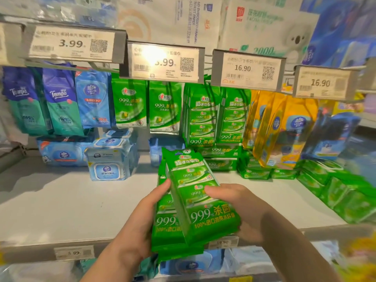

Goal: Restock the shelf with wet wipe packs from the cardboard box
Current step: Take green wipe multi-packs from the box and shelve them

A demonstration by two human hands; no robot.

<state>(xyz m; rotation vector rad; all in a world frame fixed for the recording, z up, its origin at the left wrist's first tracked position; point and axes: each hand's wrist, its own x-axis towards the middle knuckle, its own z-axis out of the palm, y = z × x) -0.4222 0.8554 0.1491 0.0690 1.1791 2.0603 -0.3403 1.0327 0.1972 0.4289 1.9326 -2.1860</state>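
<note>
Green wipe packs (pixel 195 202) are held at the lower centre of the frame, in front of the white shelf (pixel 61 200). Two or more packs are stacked together, the front one tilted with its top leaning toward the upper left. The left hand (pixel 140 218) is wrapped round the stack's left edge, with the thumb laid along the front near the top. The right hand (pixel 238 208) grips the right edge, its thumb pressed across the front of the top pack and the fingers curled behind. The stack is held above the shelf's front lip, apart from the shelf surface.

Matching green packs (pixel 215 115) are hung from hooks at centre frame, just behind and above the held stack. Further green packs (pixel 345 196) are laid flat on the shelf at the right. Blue packs (pixel 59 100) are hung at the upper left, and pale blue tubs (pixel 109 157) are stacked below them. Yellow packs (pixel 280 127) are hung at the right. Price tags (pixel 164 62) are clipped in a row across the upper part of the frame, reading 3.99 and 16.90. No cardboard box is seen.
</note>
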